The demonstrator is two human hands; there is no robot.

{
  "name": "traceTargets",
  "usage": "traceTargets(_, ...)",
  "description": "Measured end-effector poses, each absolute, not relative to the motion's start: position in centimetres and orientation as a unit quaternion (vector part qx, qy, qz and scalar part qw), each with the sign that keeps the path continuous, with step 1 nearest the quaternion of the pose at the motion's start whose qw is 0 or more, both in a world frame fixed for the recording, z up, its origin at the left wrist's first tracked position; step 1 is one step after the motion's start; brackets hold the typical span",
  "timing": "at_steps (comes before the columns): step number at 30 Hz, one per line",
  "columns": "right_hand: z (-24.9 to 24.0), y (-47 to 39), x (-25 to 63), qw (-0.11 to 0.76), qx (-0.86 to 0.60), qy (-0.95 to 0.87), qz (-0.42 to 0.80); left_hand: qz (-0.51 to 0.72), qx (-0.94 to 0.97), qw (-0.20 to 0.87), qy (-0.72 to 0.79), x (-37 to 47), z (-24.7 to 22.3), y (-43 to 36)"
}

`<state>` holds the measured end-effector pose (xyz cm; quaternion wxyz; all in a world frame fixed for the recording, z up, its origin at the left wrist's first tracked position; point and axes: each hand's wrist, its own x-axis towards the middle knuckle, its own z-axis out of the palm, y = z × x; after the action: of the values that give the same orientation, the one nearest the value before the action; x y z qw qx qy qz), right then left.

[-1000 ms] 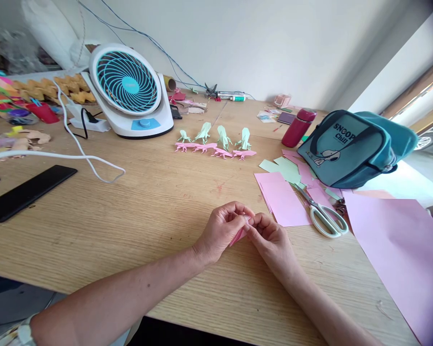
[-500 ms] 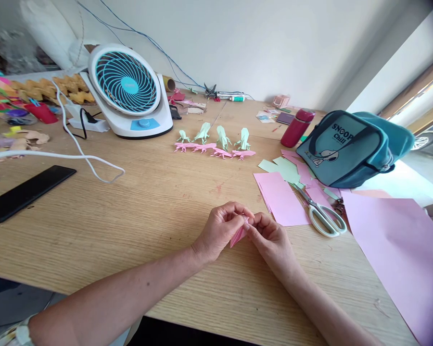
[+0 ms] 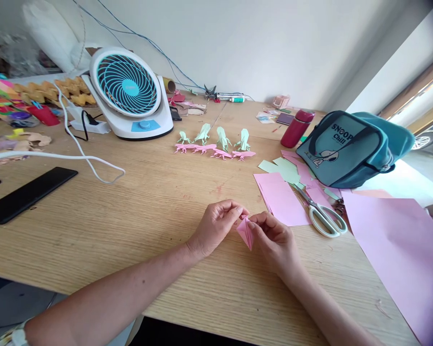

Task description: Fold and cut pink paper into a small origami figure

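A small folded pink paper piece [image 3: 246, 231] hangs point-down just above the wooden table [image 3: 137, 216], pinched at its top between both hands. My left hand [image 3: 216, 226] grips it from the left with thumb and fingertips. My right hand [image 3: 274, 238] grips it from the right. Farther back on the table stands a row of finished paper figures [image 3: 216, 143], pale green on pink bases.
White-handled scissors [image 3: 324, 215] lie on pink paper sheets [image 3: 283, 198] to the right, beside a large pink sheet [image 3: 407, 254] and a teal bag [image 3: 353, 146]. A red bottle [image 3: 298, 127], a desk fan [image 3: 130, 93], a white cable [image 3: 75, 149] and a black phone [image 3: 29, 193] are also here.
The pink piece has turned from lying slanted between my hands to hanging point-down, more of it showing. My hands have drawn slightly apart.
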<state>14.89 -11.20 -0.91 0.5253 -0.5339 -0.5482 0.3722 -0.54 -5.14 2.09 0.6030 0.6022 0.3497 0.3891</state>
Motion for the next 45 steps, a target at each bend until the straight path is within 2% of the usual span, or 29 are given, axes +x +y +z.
traceTargets(7, 0.0, -11.4, 15.2, 0.496, -0.559, -0.605, 0.274, 0.374, 0.643, 0.577, 0.336, -0.8, 2.1, -4.7)
traceTargets(15, 0.2, -11.5, 15.1, 0.499, -0.560, -0.599, 0.281, 0.382, 0.666, 0.554, 0.323, -1.0, 1.9, -4.6)
traceTargets(25, 0.0, -11.4, 15.3, 0.487, -0.565, -0.608, 0.272, 0.351, 0.643, 0.594, 0.332, -1.1, 1.8, -4.3)
traceTargets(36, -0.4, -11.3, 15.7, 0.480, -0.565, -0.607, 0.287, 0.347, 0.682, 0.535, 0.357, -1.2, 2.2, -4.5)
traceTargets(45, -0.5, -11.3, 15.9, 0.497, -0.552, -0.595, 0.308, 0.354, 0.695, 0.532, 0.329, -1.3, 2.1, -4.4)
